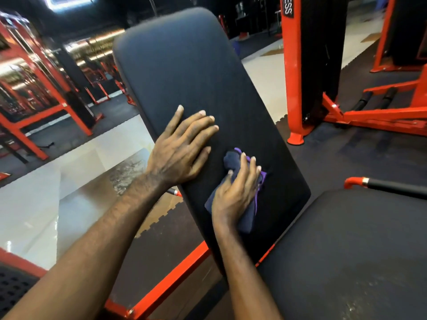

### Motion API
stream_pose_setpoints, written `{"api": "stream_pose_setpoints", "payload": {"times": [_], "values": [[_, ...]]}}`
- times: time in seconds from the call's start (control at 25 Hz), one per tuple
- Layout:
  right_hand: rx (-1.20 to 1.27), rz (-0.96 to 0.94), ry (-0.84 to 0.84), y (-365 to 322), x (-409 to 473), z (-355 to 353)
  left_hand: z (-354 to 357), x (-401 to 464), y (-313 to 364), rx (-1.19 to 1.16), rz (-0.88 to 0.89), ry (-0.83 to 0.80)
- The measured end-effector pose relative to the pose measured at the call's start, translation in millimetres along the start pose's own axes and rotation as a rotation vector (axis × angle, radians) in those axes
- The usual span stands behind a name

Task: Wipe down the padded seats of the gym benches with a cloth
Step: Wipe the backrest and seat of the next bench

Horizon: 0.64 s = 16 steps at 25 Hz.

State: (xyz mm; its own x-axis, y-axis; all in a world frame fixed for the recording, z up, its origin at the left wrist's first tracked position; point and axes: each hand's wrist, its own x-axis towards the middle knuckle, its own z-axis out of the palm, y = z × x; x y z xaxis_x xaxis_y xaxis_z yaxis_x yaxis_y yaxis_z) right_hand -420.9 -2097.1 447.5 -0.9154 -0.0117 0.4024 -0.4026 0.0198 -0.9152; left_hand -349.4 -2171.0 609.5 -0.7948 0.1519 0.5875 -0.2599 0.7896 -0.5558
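Head view: our right hand (235,192) grips the cloth (231,204) at centre frame, left hand (180,148) flat on the pad (184,77); bunched cloth could miss patches.

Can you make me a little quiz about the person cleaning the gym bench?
1. Which hand presses the cloth on the long black pad?
2. True or false: the other hand lies flat on the pad, fingers spread.
3. What colour is the bench frame?

Key: 1. The right hand. 2. True. 3. Red-orange.
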Motion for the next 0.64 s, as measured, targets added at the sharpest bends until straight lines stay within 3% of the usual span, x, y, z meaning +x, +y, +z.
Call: {"api": "stream_pose_setpoints", "payload": {"times": [0.2, 0.36, 0.48, 0.56, 0.64], "values": [[0.063, -0.192, -0.135, -41, 95, 32, -3, 32, -24, 0.057, -0.005, 0.044], [0.042, -0.366, -0.223, -3, 162, 36, -15, 51, -63, 0.138, -0.108, 0.091], [0.088, -0.150, -0.208, 51, 195, 21, -16, 49, -74, 0.128, -0.216, 0.149], [0.028, 0.117, -0.297, 78, 211, 2, -12, 48, -70, 0.116, -0.278, 0.180], [-0.055, 0.245, -0.413, 88, 225, -13, -11, 49, -67, 0.101, -0.331, 0.199]]}}
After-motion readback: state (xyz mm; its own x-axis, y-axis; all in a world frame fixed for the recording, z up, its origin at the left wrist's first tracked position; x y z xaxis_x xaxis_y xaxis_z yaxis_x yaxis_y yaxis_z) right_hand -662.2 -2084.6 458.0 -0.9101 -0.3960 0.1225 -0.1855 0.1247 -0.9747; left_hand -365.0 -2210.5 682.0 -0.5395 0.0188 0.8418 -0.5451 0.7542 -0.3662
